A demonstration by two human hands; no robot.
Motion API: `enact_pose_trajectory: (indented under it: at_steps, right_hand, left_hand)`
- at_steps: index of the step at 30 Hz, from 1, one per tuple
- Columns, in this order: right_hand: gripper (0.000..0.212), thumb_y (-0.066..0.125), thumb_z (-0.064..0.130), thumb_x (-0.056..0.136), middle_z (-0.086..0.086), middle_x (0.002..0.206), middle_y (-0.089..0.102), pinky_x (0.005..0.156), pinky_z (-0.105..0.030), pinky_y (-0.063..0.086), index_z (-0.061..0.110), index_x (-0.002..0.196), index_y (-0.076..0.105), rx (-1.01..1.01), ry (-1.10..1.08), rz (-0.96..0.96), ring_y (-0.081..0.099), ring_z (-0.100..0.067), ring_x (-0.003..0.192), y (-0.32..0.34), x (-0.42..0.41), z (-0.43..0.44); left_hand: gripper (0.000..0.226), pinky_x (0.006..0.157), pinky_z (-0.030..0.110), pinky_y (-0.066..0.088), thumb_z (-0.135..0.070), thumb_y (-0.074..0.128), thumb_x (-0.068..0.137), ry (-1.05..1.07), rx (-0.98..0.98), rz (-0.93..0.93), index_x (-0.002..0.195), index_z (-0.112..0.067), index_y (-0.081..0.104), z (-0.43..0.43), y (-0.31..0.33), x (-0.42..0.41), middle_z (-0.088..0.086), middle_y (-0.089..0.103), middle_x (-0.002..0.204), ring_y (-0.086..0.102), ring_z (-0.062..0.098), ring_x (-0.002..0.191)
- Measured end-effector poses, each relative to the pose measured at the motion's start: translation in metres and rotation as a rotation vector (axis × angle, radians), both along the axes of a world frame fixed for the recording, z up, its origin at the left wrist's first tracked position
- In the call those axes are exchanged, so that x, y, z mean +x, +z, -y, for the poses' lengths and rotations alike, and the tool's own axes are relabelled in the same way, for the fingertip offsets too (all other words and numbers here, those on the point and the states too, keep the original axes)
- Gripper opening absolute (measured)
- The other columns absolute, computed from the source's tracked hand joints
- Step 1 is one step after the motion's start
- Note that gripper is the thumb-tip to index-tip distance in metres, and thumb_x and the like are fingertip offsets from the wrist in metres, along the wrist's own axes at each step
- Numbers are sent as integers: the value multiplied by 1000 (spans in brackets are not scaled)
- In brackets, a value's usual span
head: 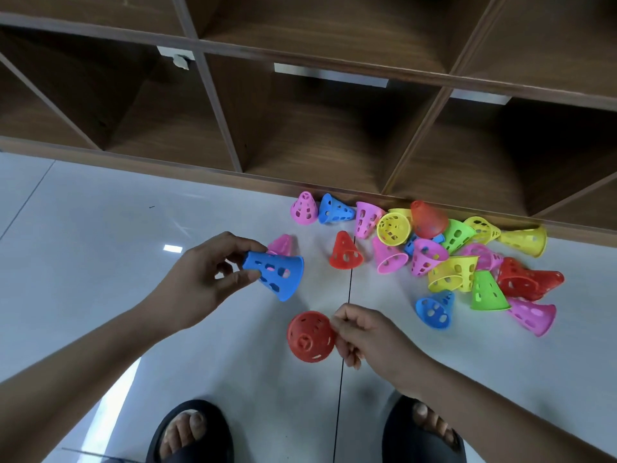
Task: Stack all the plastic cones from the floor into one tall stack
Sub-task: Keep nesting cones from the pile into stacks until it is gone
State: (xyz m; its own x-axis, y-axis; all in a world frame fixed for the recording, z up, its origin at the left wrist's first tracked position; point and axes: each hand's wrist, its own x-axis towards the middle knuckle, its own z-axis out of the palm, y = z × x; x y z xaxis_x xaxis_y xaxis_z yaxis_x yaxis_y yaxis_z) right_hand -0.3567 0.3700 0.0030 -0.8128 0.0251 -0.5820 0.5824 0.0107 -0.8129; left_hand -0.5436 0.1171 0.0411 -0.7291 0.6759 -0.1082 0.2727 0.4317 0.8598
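L hand [197,282]: fingers clamped on narrow end of a blue perforated plastic cone [275,274], held sideways above the pale tiled floor [100,228]. R hand [370,335]: fingers pinching rim of a red perforated plastic cone [310,336], tip toward camera. Remaining multicoloured plastic cones [444,252] lie scattered on floor against the brown wooden shelf unit [300,128].
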Motion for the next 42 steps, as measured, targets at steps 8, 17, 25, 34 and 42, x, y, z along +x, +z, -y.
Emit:
enact_pose_trajectory:
  at_steps: [8, 17, 25, 34, 42]
  right_hand:
    - [23, 41, -1, 98, -12, 71, 68, 58, -31, 46, 8, 94, 62, 51, 25, 200, 62, -27, 66, -26, -7, 2]
    - [7, 58, 16, 99, -9, 87, 74, 65, -36, 51, 18, 101, 65, 227, -37, 128, 69, -23, 66, -46, -26, -19]
    - [22, 54, 16, 102, -1, 107, 69, 67, -38, 53, 33, 115, 61, 368, 26, 23, 77, -17, 77, -64, -69, -39]
    - [53, 50, 18, 104, -1, 140, 56, 81, -35, 54, 41, 151, 44, 900, 483, -262, 65, -29, 103, -54, -114, -46]
    - [57, 55, 10, 99, 3, 146, 50, 64, -33, 42, 28, 152, 43, 1217, 646, -286, 67, -28, 98, -56, -112, -47]
  left_hand:
    - [33, 76, 32, 54, -24, 79, 96, -350, -21, -79, 125, -36, 70, -9, 17, 29, -11, 66, 112, 65, 20, 96]
    - [46, 81, 11, 46, -18, 80, 89, -434, -88, -151, 130, -33, 68, -26, -27, 55, -19, 52, 110, 61, 5, 94]
    - [59, 85, 2, 41, -15, 86, 83, -451, -99, -64, 136, -32, 67, -28, -43, 51, -20, 56, 121, 58, -5, 106]
    - [55, 83, 27, 58, -18, 83, 89, -120, -219, -70, 134, -41, 62, -15, -88, -10, -18, 63, 117, 67, 7, 94]
    - [66, 83, 32, 59, -32, 76, 95, 46, -385, -228, 153, -35, 47, -16, -115, -41, -2, 57, 133, 70, 14, 94]
